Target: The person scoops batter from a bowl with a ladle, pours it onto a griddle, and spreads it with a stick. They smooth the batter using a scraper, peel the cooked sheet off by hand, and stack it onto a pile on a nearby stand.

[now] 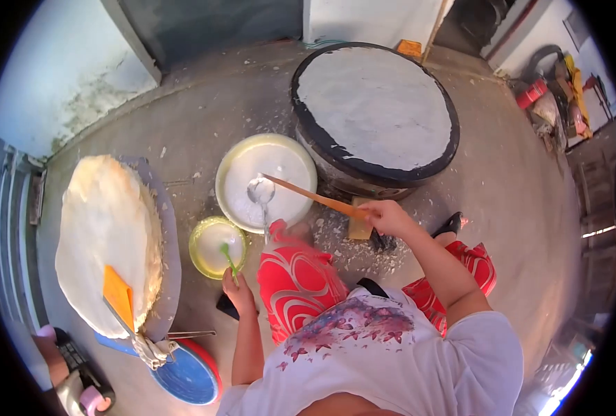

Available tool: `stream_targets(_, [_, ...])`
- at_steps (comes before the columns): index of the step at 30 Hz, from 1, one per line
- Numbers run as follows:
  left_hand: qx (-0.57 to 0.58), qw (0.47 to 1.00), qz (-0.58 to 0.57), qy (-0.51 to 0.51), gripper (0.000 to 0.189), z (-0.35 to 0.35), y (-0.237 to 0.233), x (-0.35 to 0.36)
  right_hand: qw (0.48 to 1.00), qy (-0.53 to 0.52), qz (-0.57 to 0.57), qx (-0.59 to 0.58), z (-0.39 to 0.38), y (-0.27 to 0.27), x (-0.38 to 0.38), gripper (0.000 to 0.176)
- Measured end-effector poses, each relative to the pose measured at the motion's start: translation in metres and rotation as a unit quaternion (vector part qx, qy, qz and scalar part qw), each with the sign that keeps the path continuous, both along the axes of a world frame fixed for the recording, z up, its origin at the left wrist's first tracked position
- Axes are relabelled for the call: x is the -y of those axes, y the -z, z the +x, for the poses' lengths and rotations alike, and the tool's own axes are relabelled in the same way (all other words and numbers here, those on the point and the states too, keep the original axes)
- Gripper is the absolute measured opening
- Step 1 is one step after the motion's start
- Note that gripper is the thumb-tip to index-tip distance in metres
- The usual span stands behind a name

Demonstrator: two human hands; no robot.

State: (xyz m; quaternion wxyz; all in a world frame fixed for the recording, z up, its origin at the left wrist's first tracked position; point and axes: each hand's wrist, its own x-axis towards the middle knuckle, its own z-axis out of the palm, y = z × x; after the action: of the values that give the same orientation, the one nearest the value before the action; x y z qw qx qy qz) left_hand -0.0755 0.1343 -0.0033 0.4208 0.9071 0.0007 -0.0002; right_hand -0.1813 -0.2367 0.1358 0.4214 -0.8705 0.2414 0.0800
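Note:
My right hand (389,218) is closed round a long, flat wooden stick (322,199), whose far tip reaches over a wide basin of white batter (310,163). A metal ladle (260,191) rests in that basin, its handle over the near rim. My left hand (238,294) grips the end of a green-handled utensil (229,259) that dips into a small yellow-green bowl (194,258) of pale liquid; its head is hidden. Beyond my right hand stands a big round griddle (445,154) with a black rim, covered by a thin white sheet of batter (377,104).
To the left lies a tall stack of thin pancakes (96,229) on a grey board, an orange-ended scraper (118,295) on top. A blue basin (186,374) and tongs (193,334) sit below it. White crumbs litter the floor around a wooden block (358,227) by my feet.

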Motion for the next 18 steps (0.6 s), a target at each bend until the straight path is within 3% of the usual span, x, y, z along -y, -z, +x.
stream_targets(1, [-0.027,0.997,-0.066,-0.019,0.034,-0.002,-0.014,0.006,0.988,0.079,0.132,-0.014,-0.006,-0.004,0.000,0.031])
stream_targets(2, [-0.023,0.997,-0.066,-0.012,0.034,-0.004,-0.024,0.010,0.987,0.085,0.132,-0.008,-0.014,-0.003,0.002,0.031])
stream_targets(4, [-0.042,0.980,-0.193,-0.007,0.035,-0.008,-0.049,0.018,0.964,0.119,0.235,0.039,-0.034,0.003,0.008,0.031])
stream_targets(7, [-0.037,0.973,-0.225,0.019,0.038,-0.018,-0.095,0.038,0.940,0.198,0.261,0.097,-0.065,-0.001,0.015,0.032])
stream_targets(8, [-0.028,0.970,-0.241,0.025,0.039,-0.021,-0.108,0.044,0.938,0.204,0.262,0.101,-0.075,-0.001,0.020,0.032])
stream_targets(10, [-0.002,0.969,-0.240,0.063,0.040,-0.027,-0.127,0.054,0.905,0.313,0.249,0.148,-0.097,-0.001,0.034,0.032])
stream_targets(12, [0.070,0.966,-0.221,0.112,0.041,-0.032,-0.136,0.060,0.901,0.329,0.222,0.175,-0.120,0.011,0.052,0.031])
stream_targets(14, [0.090,0.966,-0.198,0.141,0.043,-0.037,-0.143,0.064,0.882,0.413,0.133,0.184,-0.138,0.019,0.065,0.031])
stream_targets(18, [0.164,0.956,-0.135,0.200,0.044,-0.048,-0.154,0.076,0.885,0.441,0.032,0.147,-0.163,0.036,0.086,0.031])
